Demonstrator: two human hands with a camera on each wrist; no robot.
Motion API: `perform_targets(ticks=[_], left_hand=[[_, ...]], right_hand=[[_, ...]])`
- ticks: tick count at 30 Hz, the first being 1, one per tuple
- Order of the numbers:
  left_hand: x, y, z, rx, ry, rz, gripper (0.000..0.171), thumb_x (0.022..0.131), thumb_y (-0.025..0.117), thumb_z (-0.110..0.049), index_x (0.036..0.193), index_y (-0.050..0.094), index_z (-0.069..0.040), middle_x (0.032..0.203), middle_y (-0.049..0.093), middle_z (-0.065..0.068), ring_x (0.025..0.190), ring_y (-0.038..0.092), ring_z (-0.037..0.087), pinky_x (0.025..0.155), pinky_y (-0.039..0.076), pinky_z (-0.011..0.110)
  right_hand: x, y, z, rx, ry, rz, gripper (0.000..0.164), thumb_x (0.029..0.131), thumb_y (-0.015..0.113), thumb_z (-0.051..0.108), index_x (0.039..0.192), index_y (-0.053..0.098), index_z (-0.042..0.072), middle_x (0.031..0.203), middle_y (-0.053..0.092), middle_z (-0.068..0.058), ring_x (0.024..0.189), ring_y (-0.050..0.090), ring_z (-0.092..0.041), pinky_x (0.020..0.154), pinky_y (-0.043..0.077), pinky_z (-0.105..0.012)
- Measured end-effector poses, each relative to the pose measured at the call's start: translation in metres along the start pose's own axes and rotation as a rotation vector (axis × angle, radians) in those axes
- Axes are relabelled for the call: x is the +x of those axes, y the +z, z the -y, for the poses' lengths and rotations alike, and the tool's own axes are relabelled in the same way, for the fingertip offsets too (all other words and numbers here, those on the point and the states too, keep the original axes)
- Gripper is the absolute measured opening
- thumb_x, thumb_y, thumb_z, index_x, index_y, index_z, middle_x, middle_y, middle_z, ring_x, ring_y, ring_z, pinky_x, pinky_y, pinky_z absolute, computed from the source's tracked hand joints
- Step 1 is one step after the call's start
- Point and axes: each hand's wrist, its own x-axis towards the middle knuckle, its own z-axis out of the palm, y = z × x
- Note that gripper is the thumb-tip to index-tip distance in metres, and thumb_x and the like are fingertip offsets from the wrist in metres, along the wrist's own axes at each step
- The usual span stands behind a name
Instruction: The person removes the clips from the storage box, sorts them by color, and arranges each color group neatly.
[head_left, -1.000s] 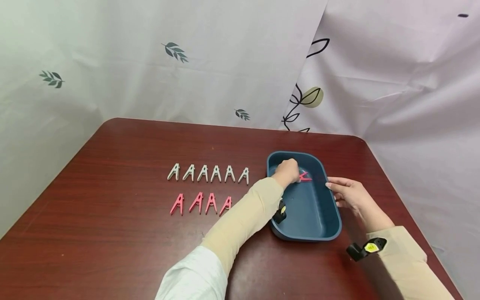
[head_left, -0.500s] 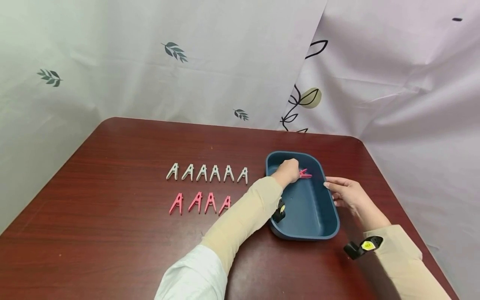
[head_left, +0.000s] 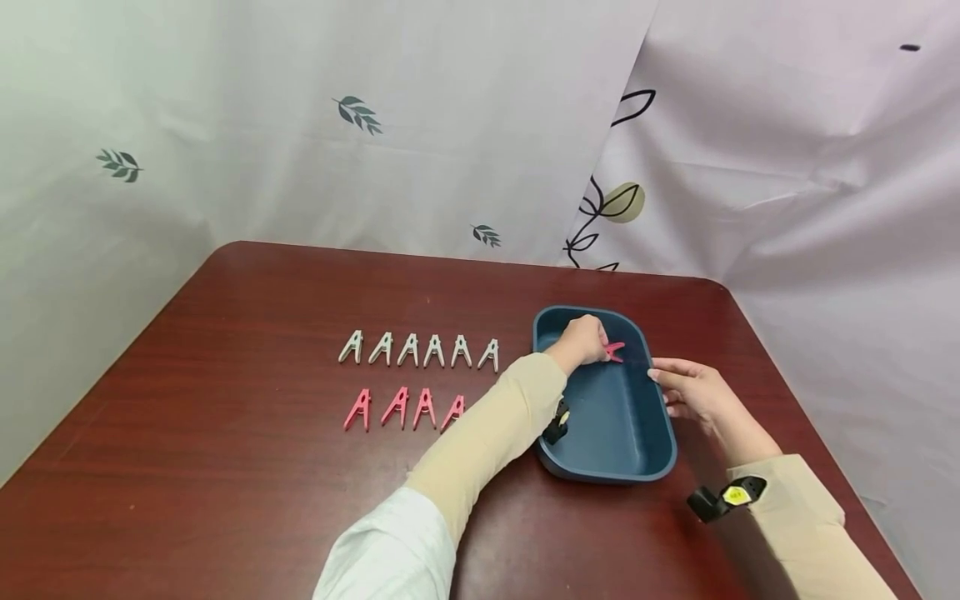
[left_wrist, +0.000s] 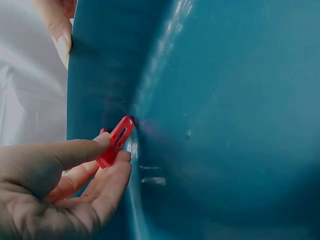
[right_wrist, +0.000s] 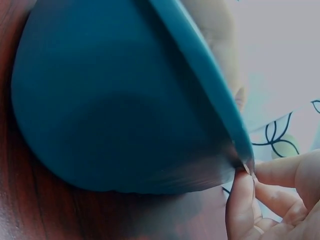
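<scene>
My left hand (head_left: 583,342) reaches into a blue plastic basin (head_left: 606,478). Between its thumb and fingers it pinches a pink clothespin (left_wrist: 119,140), low against the basin's side wall in the left wrist view. In the head view only part of that clothespin (head_left: 615,352) shows past the knuckles. My right hand (head_left: 693,392) grips the basin's right rim, thumb on one side and fingers on the other, as the right wrist view shows at close range. The basin's floor under my left hand and forearm is hidden in the head view.
Left of the basin, a row of several white clothespins (head_left: 435,351) lies on the dark red wooden table (head_left: 225,500). Nearer stands a row of several pink clothespins (head_left: 423,408); my left sleeve (head_left: 480,433) passes close to its right end. A pale curtain (head_left: 450,125) hangs behind.
My left hand has shifted slightly right inside the basin, and the pink clothespin has turned in its fingers. My right hand keeps its hold on the rim.
</scene>
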Motion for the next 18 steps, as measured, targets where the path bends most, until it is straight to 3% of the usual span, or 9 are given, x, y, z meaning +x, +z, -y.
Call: perform_targets(ticks=[9,13,18], left_hand=[[-0.005,-0.009,-0.007,-0.033,0.054,0.015,0.005,0.086,0.069,-0.012,0.086,0.068,-0.007,0.087,0.066,0.0,0.073,0.054,0.01,0.06,0.044,0.019],[-0.008,-0.013,-0.009,-0.018,0.083,0.034,0.013,0.088,0.067,-0.014,0.078,0.069,-0.006,0.083,0.069,0.003,0.066,0.052,0.009,0.056,0.041,0.019],[-0.01,-0.016,-0.012,-0.077,0.143,0.039,0.013,0.088,0.067,-0.014,0.079,0.067,-0.005,0.079,0.069,0.006,0.062,0.053,0.009,0.054,0.041,0.018]], right_hand=[[0.001,0.001,0.0,0.014,-0.029,0.015,0.042,0.095,0.058,0.017,0.13,0.05,-0.003,0.065,0.062,0.01,0.055,0.056,-0.004,0.052,0.05,-0.022],[0.001,0.001,0.0,0.005,-0.028,0.021,0.044,0.095,0.058,0.018,0.131,0.048,-0.004,0.066,0.061,0.01,0.056,0.056,-0.004,0.052,0.05,-0.022],[0.0,0.0,0.001,-0.006,-0.02,0.029,0.044,0.095,0.057,0.019,0.131,0.047,-0.004,0.067,0.061,0.01,0.057,0.057,-0.005,0.054,0.051,-0.022]])
